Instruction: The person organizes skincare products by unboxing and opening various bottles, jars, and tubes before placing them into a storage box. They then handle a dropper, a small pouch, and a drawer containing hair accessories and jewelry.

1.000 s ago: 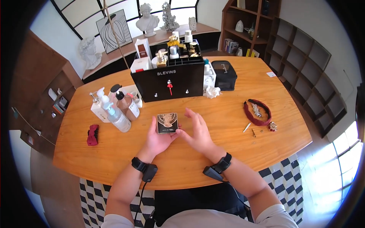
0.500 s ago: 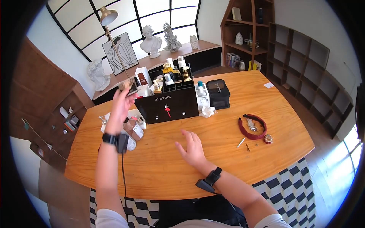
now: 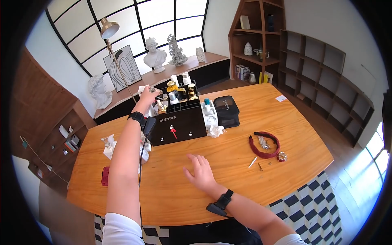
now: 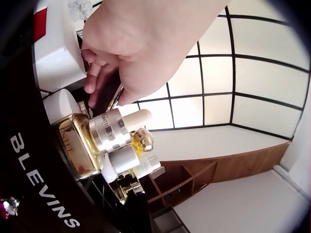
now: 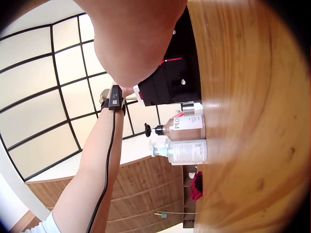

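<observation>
My left hand [image 3: 148, 98] reaches over the back left part of the black BLEVINS cosmetics organizer [image 3: 179, 128]. Between its thumb and fingers it holds a flat square black-and-gold compact [image 4: 108, 93], partly hidden by the hand in the left wrist view. Close by are a glass dropper bottle [image 4: 80, 145] with a silver collar and a white box [image 4: 58, 46] with a red patch. My right hand [image 3: 201, 173] is over the front middle of the table, fingers extended and apart, holding nothing.
Pump bottles [image 5: 187, 151] stand left of the organizer, near a dark red bow [image 3: 105, 176]. To its right are a black mesh case [image 3: 226, 110] and a crumpled tissue [image 3: 216, 131]. A red headband [image 3: 267, 154] with small hair accessories lies on the right.
My left hand has carried the compact from the front middle of the table up and forward to the organizer's back left. My right hand has come away from the compact and stays low, fingers spread.
</observation>
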Motion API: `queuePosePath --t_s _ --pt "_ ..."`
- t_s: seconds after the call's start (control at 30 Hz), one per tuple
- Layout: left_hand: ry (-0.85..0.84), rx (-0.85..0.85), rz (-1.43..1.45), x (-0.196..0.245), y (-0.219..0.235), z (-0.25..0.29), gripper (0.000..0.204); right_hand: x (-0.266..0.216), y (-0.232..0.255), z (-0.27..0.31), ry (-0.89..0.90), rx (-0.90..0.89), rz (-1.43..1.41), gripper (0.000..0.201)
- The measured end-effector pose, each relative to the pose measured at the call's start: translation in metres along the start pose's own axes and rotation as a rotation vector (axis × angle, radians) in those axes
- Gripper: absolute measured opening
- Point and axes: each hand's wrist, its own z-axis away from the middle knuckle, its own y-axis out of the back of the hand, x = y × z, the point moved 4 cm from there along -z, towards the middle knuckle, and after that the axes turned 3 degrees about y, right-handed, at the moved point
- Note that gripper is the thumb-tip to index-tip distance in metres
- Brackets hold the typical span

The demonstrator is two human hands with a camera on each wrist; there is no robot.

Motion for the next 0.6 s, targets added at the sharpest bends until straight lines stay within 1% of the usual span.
queuePosePath --t_s 0.03,0.13,0.17,0.27,0.3,0.4,0.5,0.53,0.6 --pt "0.027 -0.031 -0.013 -0.002 -0.005 -0.003 0.064 -0.001 0.000 0.000 -0.005 -0.008 -0.003 0.047" --pt "0.029 -0.183 0.006 -0.001 -0.011 -0.005 0.062 -0.003 0.001 -0.001 0.027 0.012 -0.033 0.047" --pt "0.066 -0.188 -0.001 0.001 -0.010 -0.001 0.069 -0.003 0.002 -0.002 0.026 0.010 -0.036 0.046" --pt "0.042 -0.240 -0.079 0.005 -0.005 0.007 0.080 -0.004 0.003 -0.003 0.023 0.003 -0.046 0.046" --pt "0.009 -0.259 -0.090 -0.002 -0.005 -0.003 0.083 -0.004 0.003 -0.003 0.023 0.001 -0.046 0.046" --pt "-0.199 -0.066 -0.459 0.005 0.000 -0.001 0.073 -0.003 0.000 -0.002 0.025 -0.002 -0.042 0.045" --pt "-0.255 -0.043 -0.476 0.008 -0.001 0.002 0.063 0.001 -0.004 0.001 0.020 -0.018 -0.041 0.045" --pt "-0.317 0.046 -0.516 0.006 -0.002 0.002 0.054 0.001 -0.004 0.001 0.015 -0.025 -0.044 0.044" --pt "-0.317 0.046 -0.546 0.000 -0.004 -0.005 0.048 0.000 -0.001 0.001 0.009 -0.036 -0.050 0.044"
